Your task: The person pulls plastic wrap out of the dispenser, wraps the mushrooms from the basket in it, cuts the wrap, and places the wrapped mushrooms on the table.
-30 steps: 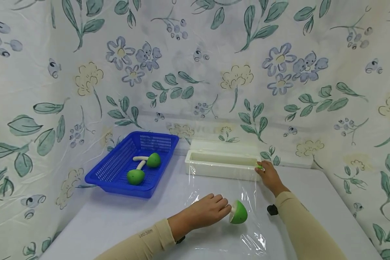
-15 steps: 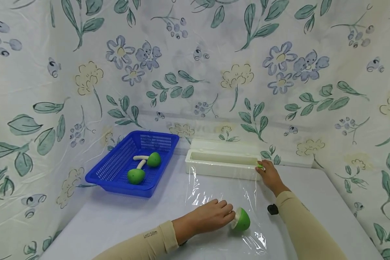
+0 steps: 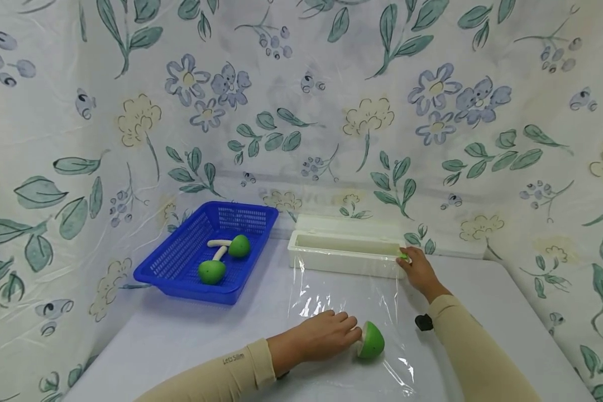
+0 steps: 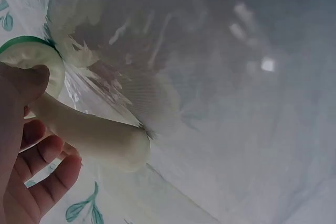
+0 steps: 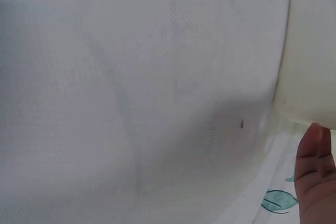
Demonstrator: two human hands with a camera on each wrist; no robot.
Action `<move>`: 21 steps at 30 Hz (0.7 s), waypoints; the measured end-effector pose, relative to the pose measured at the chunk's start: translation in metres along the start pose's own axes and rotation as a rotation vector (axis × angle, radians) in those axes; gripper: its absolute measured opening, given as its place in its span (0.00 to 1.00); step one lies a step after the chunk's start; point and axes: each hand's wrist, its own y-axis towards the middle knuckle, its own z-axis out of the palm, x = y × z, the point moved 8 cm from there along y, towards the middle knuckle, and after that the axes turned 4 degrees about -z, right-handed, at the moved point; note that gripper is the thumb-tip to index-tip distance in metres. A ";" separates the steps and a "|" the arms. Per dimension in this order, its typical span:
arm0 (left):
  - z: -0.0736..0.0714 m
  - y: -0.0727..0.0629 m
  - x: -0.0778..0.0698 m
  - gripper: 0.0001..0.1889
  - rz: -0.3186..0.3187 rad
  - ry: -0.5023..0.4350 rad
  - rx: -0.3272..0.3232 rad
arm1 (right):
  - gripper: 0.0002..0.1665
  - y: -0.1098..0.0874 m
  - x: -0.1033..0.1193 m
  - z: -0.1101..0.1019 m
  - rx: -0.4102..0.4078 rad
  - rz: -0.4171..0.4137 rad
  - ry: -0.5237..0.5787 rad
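A blue mesh basket [image 3: 191, 294] sits left of centre, set at a slant on a white-covered desk [image 3: 487, 290], and two mushrooms lie in it, both with green caps and white stems. The upper mushroom [image 3: 239, 245] has its cap to the right and its stem pointing left; the lower mushroom [image 3: 212, 272] lies nearer the front, its stem slanting up and right to meet the other's. Right of the basket, in the middle of the frame, stands a long, narrow white box [image 3: 347, 265], its lid [image 3: 349, 224] raised at the back; what its trough holds is too pale to make out. Clear film [image 3: 341, 293] comes over the box's front edge and spreads down the frame, shiny and wrinkled. At lower centre, over the film, is a third mushroom [image 3: 372, 341], cap facing right. The left hand [image 3: 326, 338] pinches its stem [image 4: 100, 135]; whether this mushroom touches the film cannot be told. The right hand [image 3: 422, 273] is at the box's right end, thumb and finger pinching a small green tab [image 3: 404, 256]. Both arms wear beige sleeves [image 3: 482, 352]. A flower-patterned backdrop [image 3: 321, 72] fills the upper frame.
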 end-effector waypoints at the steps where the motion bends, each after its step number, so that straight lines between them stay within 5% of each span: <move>1: 0.001 -0.001 0.000 0.07 -0.003 -0.016 0.007 | 0.32 0.000 0.000 0.000 0.004 -0.005 -0.007; 15: 0.003 -0.011 0.019 0.13 -0.073 -0.128 0.058 | 0.39 -0.011 -0.004 -0.005 0.052 0.019 -0.016; 21: -0.004 -0.019 0.024 0.11 -0.071 -0.138 0.072 | 0.38 -0.028 0.010 -0.017 0.026 -0.064 -0.199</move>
